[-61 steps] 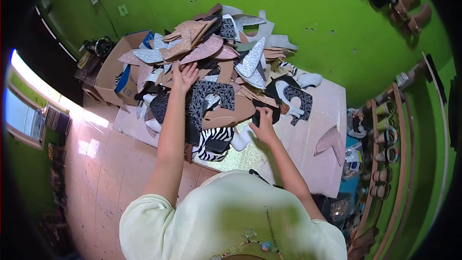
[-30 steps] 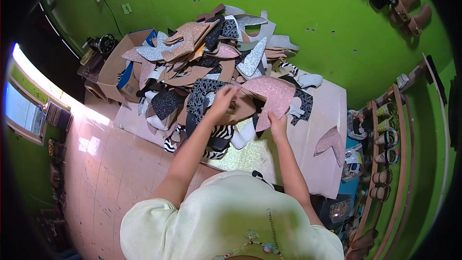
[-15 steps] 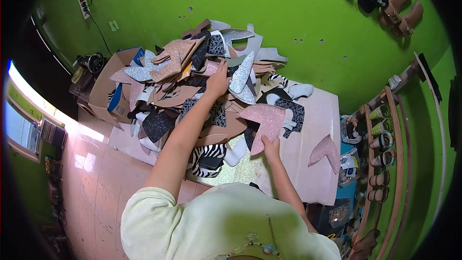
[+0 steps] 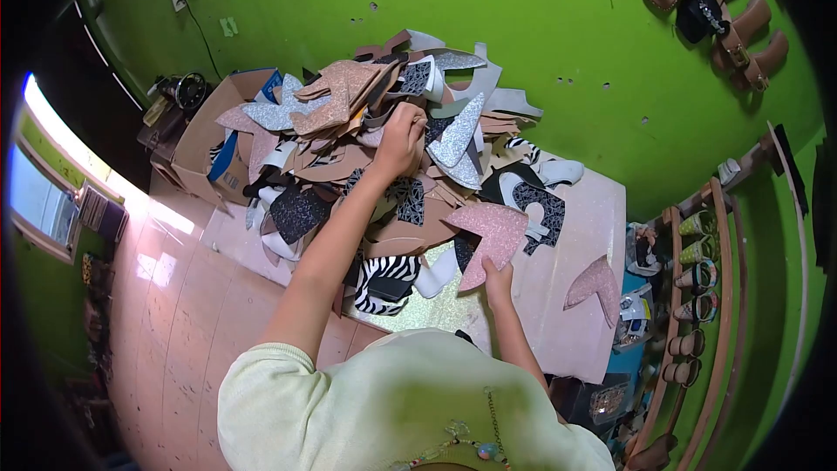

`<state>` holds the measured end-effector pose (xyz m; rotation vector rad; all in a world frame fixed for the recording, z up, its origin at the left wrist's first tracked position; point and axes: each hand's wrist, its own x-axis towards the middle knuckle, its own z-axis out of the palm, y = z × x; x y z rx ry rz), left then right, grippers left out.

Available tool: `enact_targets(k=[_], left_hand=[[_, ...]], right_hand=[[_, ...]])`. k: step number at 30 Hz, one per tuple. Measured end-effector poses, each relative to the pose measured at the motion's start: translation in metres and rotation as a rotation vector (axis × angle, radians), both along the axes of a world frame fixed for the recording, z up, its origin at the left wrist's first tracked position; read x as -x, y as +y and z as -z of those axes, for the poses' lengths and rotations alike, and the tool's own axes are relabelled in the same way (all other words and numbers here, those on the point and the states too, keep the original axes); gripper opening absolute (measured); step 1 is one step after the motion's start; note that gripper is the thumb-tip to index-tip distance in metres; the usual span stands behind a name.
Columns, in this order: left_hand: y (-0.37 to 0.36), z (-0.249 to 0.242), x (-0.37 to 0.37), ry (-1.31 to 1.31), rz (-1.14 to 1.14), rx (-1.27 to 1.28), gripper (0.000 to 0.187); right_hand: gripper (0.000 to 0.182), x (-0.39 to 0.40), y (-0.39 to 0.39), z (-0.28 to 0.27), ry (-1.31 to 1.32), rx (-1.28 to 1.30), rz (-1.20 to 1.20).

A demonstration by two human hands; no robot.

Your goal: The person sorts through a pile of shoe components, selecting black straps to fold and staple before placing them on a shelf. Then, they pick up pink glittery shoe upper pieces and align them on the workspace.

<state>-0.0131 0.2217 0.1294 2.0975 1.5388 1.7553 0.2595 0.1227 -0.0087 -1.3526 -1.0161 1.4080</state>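
Note:
My left hand (image 4: 401, 141) is closed at the middle of a heap of cut shoe pieces; what its fingers grip is too hidden to name. Just right of it lies a silver glitter piece (image 4: 456, 141). My right hand (image 4: 499, 284) is shut on the lower edge of a pink glitter piece (image 4: 493, 231), held over the heap's lower right. Another pink glitter piece (image 4: 595, 290) lies alone farther right on the table (image 4: 571, 331). Zebra-patterned pieces (image 4: 388, 283) and a black glitter piece (image 4: 299, 214) show at the front of the heap.
An open cardboard box (image 4: 202, 144) stands left of the heap, beside a dark machine with a wheel (image 4: 187, 90). Sandals (image 4: 748, 39) hang on the green wall (image 4: 471, 0) at upper right. A wooden rack (image 4: 697, 275) with shoes stands at the right.
The view has shifted, moving the scene slightly right. My left hand has closed more among the pieces, and those around it have moved a little. My right hand keeps the pink glitter piece.

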Motion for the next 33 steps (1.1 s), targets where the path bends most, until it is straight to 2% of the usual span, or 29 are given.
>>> enact_targets(k=[2,3,6,7,9,10,11,14,17,19,23,28,33], left_hand=[[-0.016,-0.006,-0.014,-0.164,-0.045,-0.052,0.012],[-0.026,-0.006,-0.021,-0.166,-0.047,-0.052,0.012],[-0.052,0.003,-0.041,-0.211,0.018,-0.021,0.033],[-0.068,-0.009,-0.052,-0.12,-0.03,-0.03,0.032],[-0.076,-0.003,-0.068,-0.184,0.027,-0.075,0.031],[-0.087,-0.008,-0.076,-0.204,0.05,-0.011,0.029],[-0.099,-0.015,-0.084,-0.138,0.059,-0.016,0.027],[-0.113,-0.01,-0.101,-0.071,0.164,-0.041,0.025],[-0.128,-0.023,-0.113,-0.089,0.273,0.039,0.025],[-0.127,-0.029,-0.113,0.054,0.237,-0.068,0.027],[-0.124,-0.018,-0.112,0.181,0.106,-0.194,0.02],[-0.138,0.009,-0.104,0.327,0.006,-0.163,0.011],[-0.156,0.036,-0.09,0.271,-0.092,-0.028,0.012]], right_hand=[[0.032,0.002,-0.001,-0.005,-0.01,-0.043,-0.011],[0.032,0.002,-0.001,-0.003,-0.012,-0.043,-0.013],[0.031,0.002,-0.005,0.004,0.024,-0.061,0.002],[0.03,0.0,-0.006,0.004,0.01,-0.056,0.001],[0.029,-0.005,-0.009,0.005,-0.003,-0.049,0.001],[0.03,-0.009,-0.011,0.005,0.001,-0.043,-0.005],[0.03,-0.012,-0.013,0.004,0.004,-0.038,-0.013],[0.028,-0.023,-0.019,0.002,-0.006,-0.052,0.002],[0.027,-0.037,-0.02,0.013,0.008,-0.053,0.04],[0.027,-0.042,-0.023,0.006,-0.012,-0.045,0.051],[0.028,-0.049,-0.027,-0.009,0.006,-0.034,0.077],[0.028,-0.054,-0.016,-0.013,-0.002,-0.085,0.089],[0.028,-0.051,0.002,-0.023,-0.005,-0.061,-0.028]])
